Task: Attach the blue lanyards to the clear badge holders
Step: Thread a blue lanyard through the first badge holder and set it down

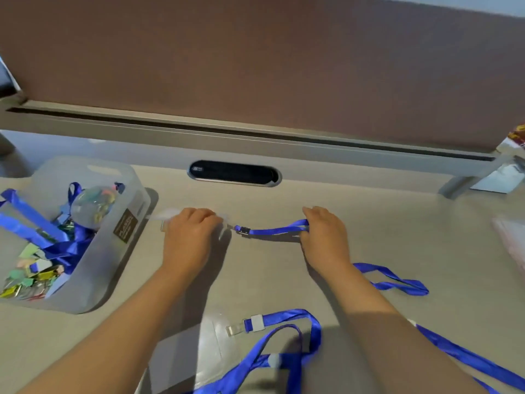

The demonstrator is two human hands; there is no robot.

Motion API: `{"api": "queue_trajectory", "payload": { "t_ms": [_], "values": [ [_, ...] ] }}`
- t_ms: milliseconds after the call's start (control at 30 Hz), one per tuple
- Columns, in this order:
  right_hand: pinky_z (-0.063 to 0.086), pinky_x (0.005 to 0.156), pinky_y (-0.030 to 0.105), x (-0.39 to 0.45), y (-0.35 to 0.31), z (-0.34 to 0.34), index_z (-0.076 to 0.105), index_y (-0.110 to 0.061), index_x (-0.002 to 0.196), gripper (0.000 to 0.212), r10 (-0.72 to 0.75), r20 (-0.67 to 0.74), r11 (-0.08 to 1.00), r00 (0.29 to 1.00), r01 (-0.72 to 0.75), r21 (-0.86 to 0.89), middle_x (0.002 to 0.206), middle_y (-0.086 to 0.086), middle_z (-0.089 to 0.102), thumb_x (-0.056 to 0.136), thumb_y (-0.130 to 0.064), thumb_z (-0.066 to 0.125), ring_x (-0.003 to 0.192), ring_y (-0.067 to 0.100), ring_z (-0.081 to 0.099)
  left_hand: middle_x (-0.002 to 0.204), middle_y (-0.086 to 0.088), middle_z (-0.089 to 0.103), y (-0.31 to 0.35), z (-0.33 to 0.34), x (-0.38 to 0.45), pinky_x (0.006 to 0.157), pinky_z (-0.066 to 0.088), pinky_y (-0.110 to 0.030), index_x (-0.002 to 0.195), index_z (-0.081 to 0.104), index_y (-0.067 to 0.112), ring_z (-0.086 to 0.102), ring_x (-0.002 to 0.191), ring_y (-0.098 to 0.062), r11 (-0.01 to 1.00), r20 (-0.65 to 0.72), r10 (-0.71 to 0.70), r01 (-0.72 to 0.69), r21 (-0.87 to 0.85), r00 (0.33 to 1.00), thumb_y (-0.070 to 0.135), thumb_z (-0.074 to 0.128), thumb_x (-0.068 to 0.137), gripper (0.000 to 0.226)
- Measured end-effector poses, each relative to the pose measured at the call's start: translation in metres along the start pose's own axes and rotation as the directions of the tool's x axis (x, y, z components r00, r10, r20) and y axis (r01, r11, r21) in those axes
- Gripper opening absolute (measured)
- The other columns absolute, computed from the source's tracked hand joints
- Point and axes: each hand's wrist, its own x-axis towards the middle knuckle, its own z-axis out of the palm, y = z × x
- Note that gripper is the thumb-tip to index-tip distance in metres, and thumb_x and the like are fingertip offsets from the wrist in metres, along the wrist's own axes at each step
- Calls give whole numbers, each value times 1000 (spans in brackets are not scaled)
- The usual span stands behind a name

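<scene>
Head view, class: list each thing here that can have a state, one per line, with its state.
Left hand: pressed down on a clear badge holder.
Right hand: gripping a blue lanyard strap.
Lanyard clip: at the holder's edge; whether it is attached cannot be told.
Near badge holder: flat, with a second lanyard clipped on.
Plastic bin: open, holding lanyards and clips.

A: Which items are blue?
B: The lanyard (274, 230) with its dark metal clip (243, 230), and another lanyard (287, 315) carrying a pale grey band.

A: And the rest?
B: Worktop (397, 223) beige-grey; bin (93, 223) translucent white, brown label, holding what seem pastel clips (25, 277); partition (255, 58) brown.
</scene>
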Motion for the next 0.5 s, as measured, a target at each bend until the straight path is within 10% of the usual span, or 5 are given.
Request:
{"api": "queue_trajectory", "payload": {
  "t_ms": [167, 500],
  "values": [
    [16, 117, 40, -5, -13, 25, 23, -14, 142, 61, 5, 146, 999, 989, 2, -48, 154, 9, 21, 90, -37, 45, 142, 27, 17, 116, -18, 63, -4, 18, -5, 89, 45, -48, 105, 61, 9, 55, 106, -40, 998, 133, -42, 48, -45, 990, 31, 62, 76, 36],
    [-7, 117, 44, -23, -30, 41, -3, -20, 146, 62, -1, 182, 991, 983, 25, -132, 157, 4, -16, 95, -45, 22, 144, 28, -17, 152, -7, 17, 1, 44, 8, 116, 10, -43, 137, 17, 19, 9, 140, -29, 994, 215, -66, 82, -67, 974, 68, 12, 67, 85]
  ]
}}
